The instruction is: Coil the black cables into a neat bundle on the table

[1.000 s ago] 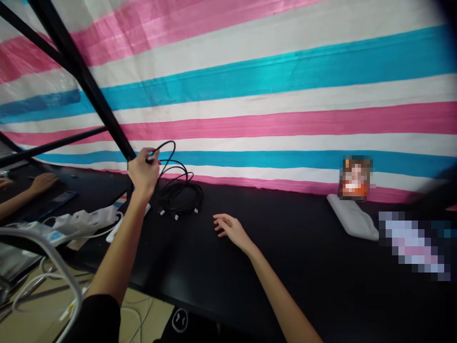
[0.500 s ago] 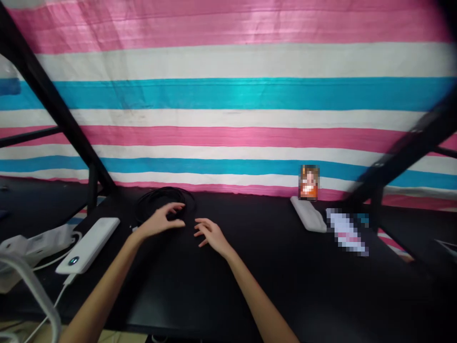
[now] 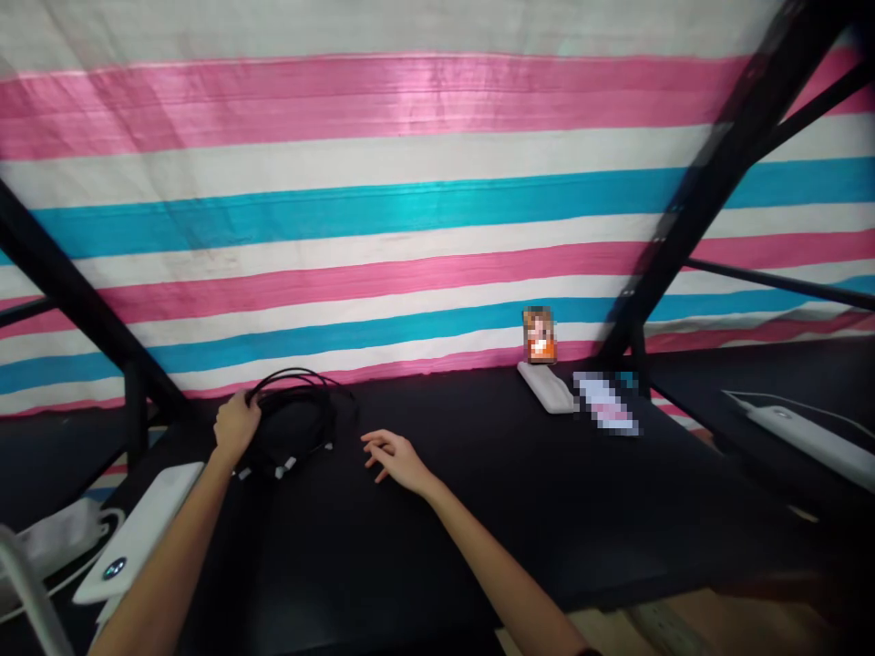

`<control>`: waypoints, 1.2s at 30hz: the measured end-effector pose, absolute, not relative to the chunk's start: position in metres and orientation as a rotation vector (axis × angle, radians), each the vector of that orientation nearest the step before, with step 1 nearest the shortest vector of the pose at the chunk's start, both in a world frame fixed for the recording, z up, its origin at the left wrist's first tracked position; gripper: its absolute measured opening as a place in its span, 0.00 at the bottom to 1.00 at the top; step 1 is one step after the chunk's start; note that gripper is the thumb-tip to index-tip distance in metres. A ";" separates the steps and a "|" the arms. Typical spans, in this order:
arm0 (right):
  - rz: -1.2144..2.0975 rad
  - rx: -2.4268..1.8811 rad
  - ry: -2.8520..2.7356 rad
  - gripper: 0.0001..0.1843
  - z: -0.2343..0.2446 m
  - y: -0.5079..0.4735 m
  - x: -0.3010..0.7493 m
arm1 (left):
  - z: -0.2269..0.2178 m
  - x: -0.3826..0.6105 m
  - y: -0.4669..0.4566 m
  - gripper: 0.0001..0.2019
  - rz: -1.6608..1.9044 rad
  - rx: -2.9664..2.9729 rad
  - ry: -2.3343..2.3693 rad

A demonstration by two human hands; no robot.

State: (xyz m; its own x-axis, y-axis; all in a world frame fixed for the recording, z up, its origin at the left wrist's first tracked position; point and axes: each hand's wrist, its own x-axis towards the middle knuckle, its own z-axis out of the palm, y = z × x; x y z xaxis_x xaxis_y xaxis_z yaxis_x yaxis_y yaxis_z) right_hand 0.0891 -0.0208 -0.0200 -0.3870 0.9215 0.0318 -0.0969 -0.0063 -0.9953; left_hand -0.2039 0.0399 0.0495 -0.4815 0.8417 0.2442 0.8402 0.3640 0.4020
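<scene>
A coiled bundle of black cable [image 3: 321,415] lies at the back left of the black table [image 3: 383,565], with several pale connector ends at its near side. My left hand [image 3: 237,425] is closed around the left side of the coil, and some loops rise a little there. The fingertips are hidden behind the cable. To the right of the coil, my right hand [image 3: 397,460] hovers over the table with its fingers apart and nothing in them.
Beside my left forearm lies a white power bank [image 3: 140,538] with a lit display. A white power strip [image 3: 58,542] is further left. At the back right are a grey-white stand [image 3: 549,389] and a blurred packet [image 3: 607,403]. Black frame bars [image 3: 690,210] slant up on both sides.
My left hand has moved left and closed on the cable coil, lifting some loops. My right hand stays open, little moved. The head view has turned to the right.
</scene>
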 end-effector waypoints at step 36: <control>1.125 -1.249 -1.061 0.21 0.007 0.005 0.158 | -0.001 -0.064 -0.003 0.15 1.207 1.575 1.802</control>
State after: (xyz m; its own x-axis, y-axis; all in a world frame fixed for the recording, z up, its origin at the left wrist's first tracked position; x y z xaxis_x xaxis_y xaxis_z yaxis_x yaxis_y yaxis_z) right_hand 0.1583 0.0045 0.0066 0.1499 0.9886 -0.0113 -0.0463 -0.0044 -0.9989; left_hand -0.0638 -0.0031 -0.0012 -0.2415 0.9491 0.2024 0.5482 -0.0387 0.8355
